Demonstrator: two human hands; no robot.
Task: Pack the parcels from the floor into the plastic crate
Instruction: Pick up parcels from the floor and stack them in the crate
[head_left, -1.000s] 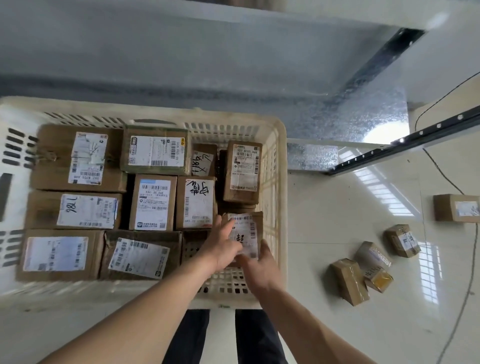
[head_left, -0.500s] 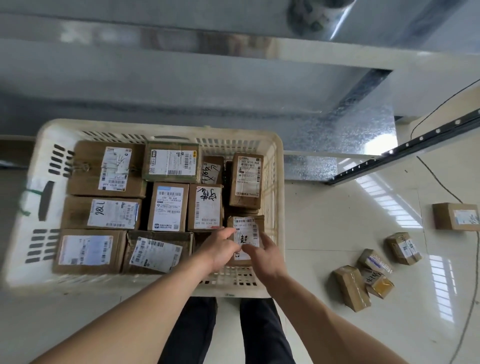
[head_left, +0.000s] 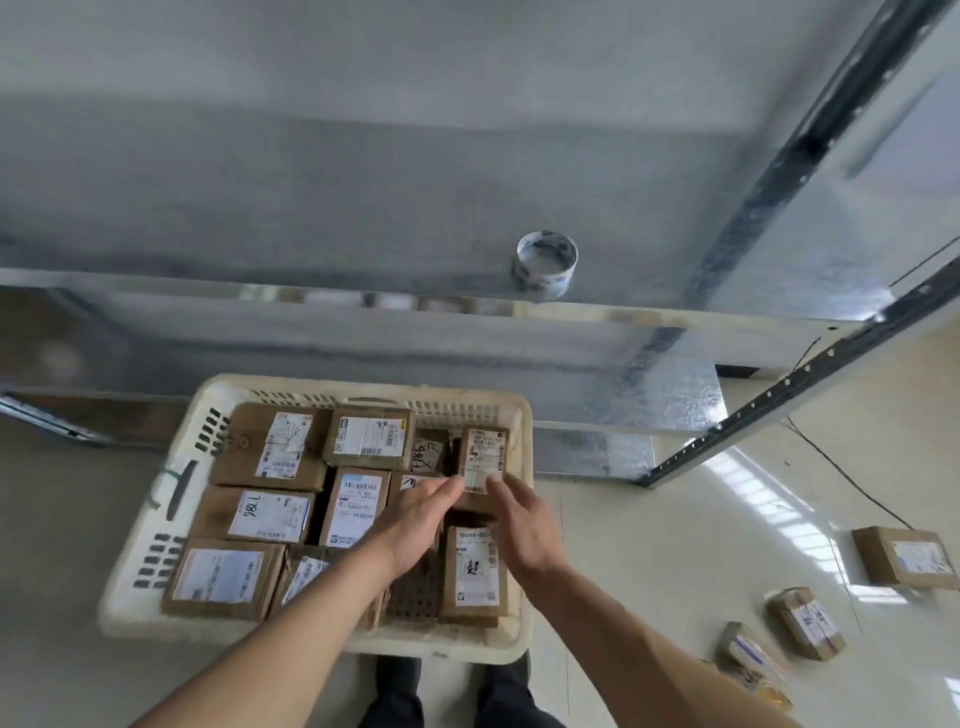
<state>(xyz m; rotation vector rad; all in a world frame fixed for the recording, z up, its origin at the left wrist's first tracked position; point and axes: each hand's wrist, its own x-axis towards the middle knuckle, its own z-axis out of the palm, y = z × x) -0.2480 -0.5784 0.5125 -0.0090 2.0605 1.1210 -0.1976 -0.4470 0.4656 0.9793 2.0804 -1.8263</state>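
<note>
Over crate (head_left: 522, 519), both hands off near-right parcel (head_left: 474, 569)

Crate (head_left: 519, 519) cream perforated plastic, matt, scuffed; parcels (head_left: 270, 447) inside it brown matt cardboard with white paper labels; floor (head_left: 675, 545) right of crate glossy pale tile, reflective; shelf (head_left: 571, 317) behind crate galvanised metal, spangled sheen; tape roll (head_left: 545, 260) on the shelf glossy

Soft daylight is thrown in from the right, striped glare is laid across the glossy floor (head_left: 753, 499), motion blur is smeared over everything, and straight shelf rails are bent by wide-angle distortion.
</note>
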